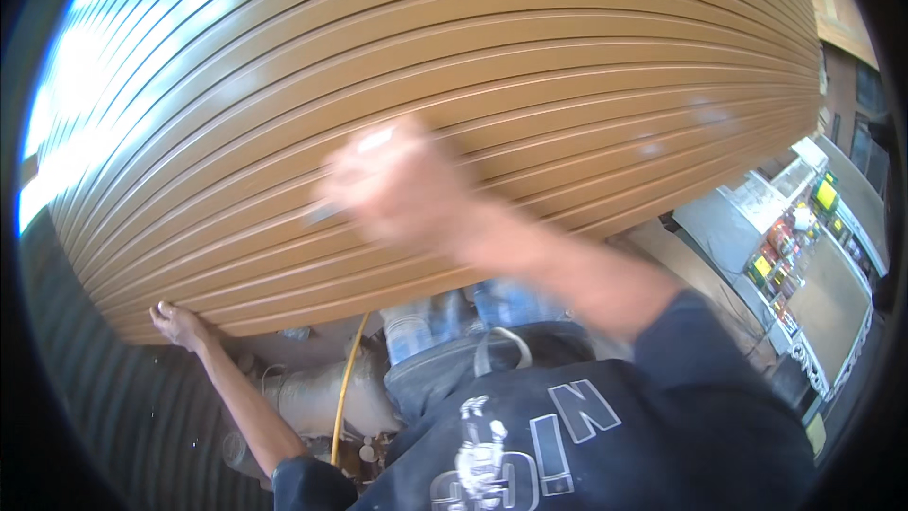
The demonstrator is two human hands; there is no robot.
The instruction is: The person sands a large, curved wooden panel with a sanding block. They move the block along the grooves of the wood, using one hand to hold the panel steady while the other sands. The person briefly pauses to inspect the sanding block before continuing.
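Observation:
A large brown panel (530,95) with long parallel grooves spans most of the view, glossy where light hits its left side. At its near left corner my left hand (180,326) grips the edge, fingertips on the top face. My right hand (402,185) is over the middle of the panel, curled closed and smeared by motion. A small greyish bit sticks out below its fingers, and a pale patch shows at its knuckles. What it holds is too blurred to name, and whether it touches the panel I cannot tell.
Below the panel's near edge lie a greyish tank (331,397) and a yellow hose (348,383). Dark corrugated sheet (104,397) stands at the left. To the right, a cluttered worktop (728,227) carries cans and bottles, beside a framed board (828,308) with an ornate white edge.

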